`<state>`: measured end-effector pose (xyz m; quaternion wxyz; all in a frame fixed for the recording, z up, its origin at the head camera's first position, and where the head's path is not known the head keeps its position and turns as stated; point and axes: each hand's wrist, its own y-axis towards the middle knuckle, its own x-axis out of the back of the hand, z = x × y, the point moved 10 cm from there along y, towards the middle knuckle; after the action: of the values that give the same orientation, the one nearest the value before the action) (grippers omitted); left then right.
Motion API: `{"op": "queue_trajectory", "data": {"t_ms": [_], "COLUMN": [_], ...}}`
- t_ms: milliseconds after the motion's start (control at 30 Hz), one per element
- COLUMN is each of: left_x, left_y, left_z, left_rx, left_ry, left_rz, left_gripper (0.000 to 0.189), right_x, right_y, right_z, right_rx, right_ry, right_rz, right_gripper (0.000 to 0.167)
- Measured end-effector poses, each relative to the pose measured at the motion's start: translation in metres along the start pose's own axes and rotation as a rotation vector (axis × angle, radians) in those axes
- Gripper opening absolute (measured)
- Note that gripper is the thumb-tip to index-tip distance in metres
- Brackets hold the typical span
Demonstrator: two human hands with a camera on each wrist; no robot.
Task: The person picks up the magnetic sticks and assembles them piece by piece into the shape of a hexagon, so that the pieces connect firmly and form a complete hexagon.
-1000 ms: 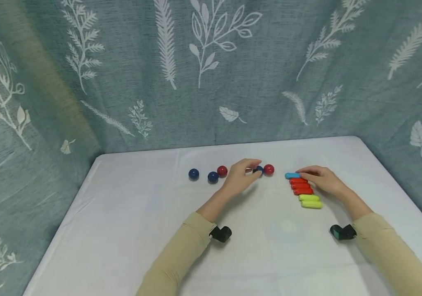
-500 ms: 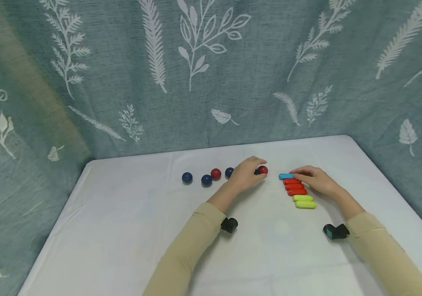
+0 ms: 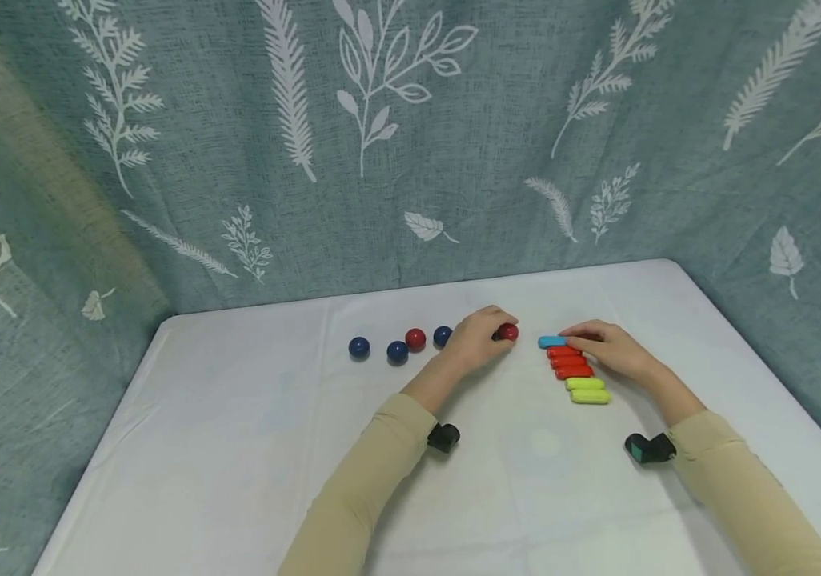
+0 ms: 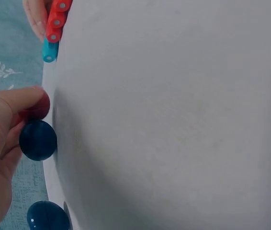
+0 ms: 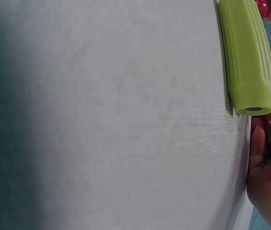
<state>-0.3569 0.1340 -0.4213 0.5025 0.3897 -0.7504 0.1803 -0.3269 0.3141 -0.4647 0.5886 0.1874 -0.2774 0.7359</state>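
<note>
My left hand pinches a glossy red ball between thumb and fingers. In the left wrist view, a dark blue ball sits right beside that red ball, largely covered by the hand in the head view. To the hand's left lie another red ball and several blue balls. At the right, my right hand has thumb and fingertips on the right end of a short light-blue plastic stick. It heads a column of red sticks and two yellow-green sticks.
A white cloth covers the table. Behind it hangs a green leaf-patterned curtain. Black wrist cameras sit at both cuffs. A ribbed yellow-green stick fills the upper right of the right wrist view.
My left hand has moved right, from the blue ball to the red ball, and its fingers have closed on it. The right hand stays at the blue stick. The head view has shifted slightly.
</note>
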Motion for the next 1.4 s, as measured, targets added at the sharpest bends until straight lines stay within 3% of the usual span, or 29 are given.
{"op": "queue_trajectory", "data": {"t_ms": [133,300,467,567,1000,1400], "left_x": [0.006,0.015,0.017,0.017,0.028,0.044], "left_y": [-0.01,-0.031,-0.06,-0.082,-0.166,-0.209], "left_z": [-0.001,-0.004,0.004,0.012,0.041,0.051], "left_rx": [-0.019,-0.043,0.011,0.057,0.179,0.202], "left_ry": [-0.091,-0.314,-0.553,-0.623,-0.555,-0.479], "left_rz": [-0.038,-0.09,-0.111,-0.109,-0.133,-0.162], "left_gripper": [0.037,0.036,0.035,0.034,0.033,0.029], "right_x": [-0.002,-0.004,-0.004,-0.004,-0.004,-0.01], "right_y": [0.0,0.0,0.0,-0.001,-0.007,-0.007], "right_z": [0.002,0.004,0.004,0.004,0.0,0.007], "right_rx": [-0.001,-0.008,-0.011,-0.009,-0.003,0.013], "right_ry": [-0.005,-0.008,-0.007,0.002,0.018,0.026], "right_rz": [0.006,0.017,0.022,0.028,0.049,0.063], "right_gripper": [0.05,0.053,0.054,0.056,0.057,0.056]}}
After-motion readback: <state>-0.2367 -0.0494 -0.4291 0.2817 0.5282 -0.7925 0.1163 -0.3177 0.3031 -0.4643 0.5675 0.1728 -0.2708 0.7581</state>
